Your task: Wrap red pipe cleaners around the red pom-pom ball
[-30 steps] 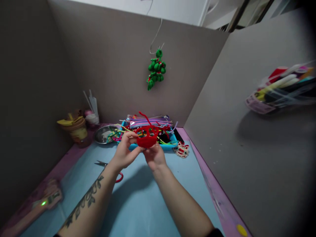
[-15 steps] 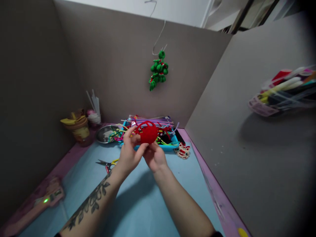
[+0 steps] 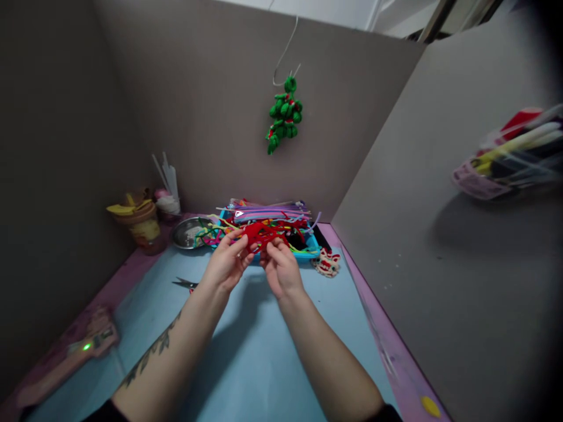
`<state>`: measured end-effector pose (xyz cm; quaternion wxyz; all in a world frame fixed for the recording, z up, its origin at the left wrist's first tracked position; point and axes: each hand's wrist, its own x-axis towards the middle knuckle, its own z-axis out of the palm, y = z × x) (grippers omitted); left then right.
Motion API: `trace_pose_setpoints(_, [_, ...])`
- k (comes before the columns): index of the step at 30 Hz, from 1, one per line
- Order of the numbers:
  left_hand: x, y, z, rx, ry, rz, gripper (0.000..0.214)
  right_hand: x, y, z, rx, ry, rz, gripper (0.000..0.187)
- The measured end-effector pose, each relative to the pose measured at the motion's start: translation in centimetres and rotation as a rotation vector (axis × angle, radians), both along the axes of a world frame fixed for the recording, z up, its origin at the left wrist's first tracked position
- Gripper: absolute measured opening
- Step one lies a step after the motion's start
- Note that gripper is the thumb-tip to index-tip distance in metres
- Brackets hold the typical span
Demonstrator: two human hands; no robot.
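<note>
Both hands hold a red fuzzy pipe-cleaner piece (image 3: 259, 233) above the front of the blue tray. Its strands show gaps between them, and its lower edge is hidden by fingers. My left hand (image 3: 227, 258) is closed on its left side, thumb and fingers pinching the edge. On the right side, my right hand (image 3: 281, 266) grips it between thumb and fingers. Right behind lies the blue tray (image 3: 303, 255), heaped with coloured pipe cleaners (image 3: 272, 212). Scissors (image 3: 185, 284) rest on the mat, partly covered by my left forearm.
A metal bowl (image 3: 190, 233) with small white bits stands left of the tray, near a brown-and-yellow pot (image 3: 145, 225). A pink glue gun (image 3: 94, 337) with a green light lies front left. A green ornament (image 3: 285, 114) hangs on the back wall; a pen holder (image 3: 481, 179) on the right wall.
The red piece has turned from a rounded face with a loop on top to a flatter, gappy side. My left hand has rolled and sits lower; the view has shifted slightly.
</note>
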<state>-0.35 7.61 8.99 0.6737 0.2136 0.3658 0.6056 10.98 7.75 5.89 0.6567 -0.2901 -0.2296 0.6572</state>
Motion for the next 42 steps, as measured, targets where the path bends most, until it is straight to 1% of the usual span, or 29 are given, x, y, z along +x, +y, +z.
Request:
trace_pose_setpoints(3, [0.0,-0.1,0.0,0.031,0.018,0.019,0.032,0.1,0.0,0.0,0.027,-0.028,-0.113,0.03])
trace_pose_setpoints(5, [0.1,-0.2,0.1,0.061,0.045,0.022,0.034,0.2,0.1,-0.1,0.051,-0.078,-0.161,0.027])
trace_pose_setpoints(8, [0.2,-0.4,0.0,0.112,0.086,0.003,0.037,0.4,0.1,-0.2,0.152,-0.237,-0.207,0.02])
trace_pose_setpoints(10, [0.3,-0.5,-0.1,0.138,0.115,0.0,0.035,0.5,0.0,-0.1,0.224,-0.362,-0.264,0.019])
trace_pose_setpoints(13, [0.4,-0.5,-0.4,0.162,0.157,0.007,0.031,0.7,-0.2,0.0,0.245,-0.435,-0.308,0.02])
trace_pose_setpoints(17, [0.6,-0.6,-0.7,0.229,0.223,-0.022,0.041,0.8,-0.1,0.0,0.253,-0.35,-0.295,0.014])
trace_pose_setpoints(21, [0.8,-0.8,-0.8,0.263,0.274,-0.003,0.047,0.7,0.5,-0.3,0.242,-0.293,-0.309,0.018])
trace_pose_setpoints(28, [1.0,-1.0,-0.5,0.239,0.354,0.063,0.045,0.6,1.1,-1.0,0.175,-0.246,-0.275,0.021])
trace_pose_setpoints(31, [1.0,-1.0,-0.5,0.229,0.389,0.061,0.047,0.6,1.1,-1.0,0.155,-0.253,-0.27,0.02])
trace_pose_setpoints(33, [0.9,-0.9,-0.5,0.23,0.4,0.056,0.047,0.6,1.1,-0.9,0.144,-0.262,-0.234,0.02])
trace_pose_setpoints(37, [0.9,-0.8,-0.5,0.248,0.404,0.056,0.046,0.8,1.1,-0.9,0.15,-0.259,-0.15,0.021])
trace_pose_setpoints(42, [0.9,-1.0,-0.5,0.272,0.422,0.047,0.043,1.1,1.0,-0.7,0.175,-0.276,-0.113,0.018])
